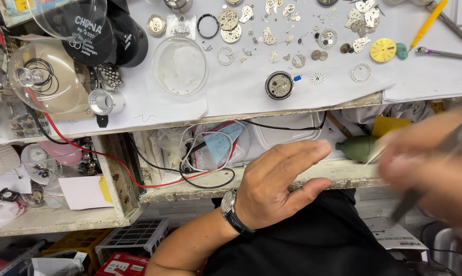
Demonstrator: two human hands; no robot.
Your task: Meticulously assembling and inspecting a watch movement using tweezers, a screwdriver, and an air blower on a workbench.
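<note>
My left hand (pixel 279 181) lies flat and empty over the edge of an open drawer, fingers together, a dark-strapped wristwatch (pixel 231 207) on the wrist. My right hand (pixel 435 163) is blurred at the right edge and grips a thin grey metal tool (pixel 461 135), possibly tweezers, just right of a green rubber dust blower (pixel 356 147). On the white paper of the bench (pixel 154 99) above lie a round watch movement (pixel 279 85), a yellow dial (pixel 383 50) and several small gears and plates.
A clear dish (pixel 180 65), black round lids (pixel 116 36), a glass dome (pixel 47 76) and a loupe (pixel 105 102) sit at the left. Red, black and white cables (pixel 190 163) fill the drawer. A yellow-handled tool (pixel 428 23) lies at the top right.
</note>
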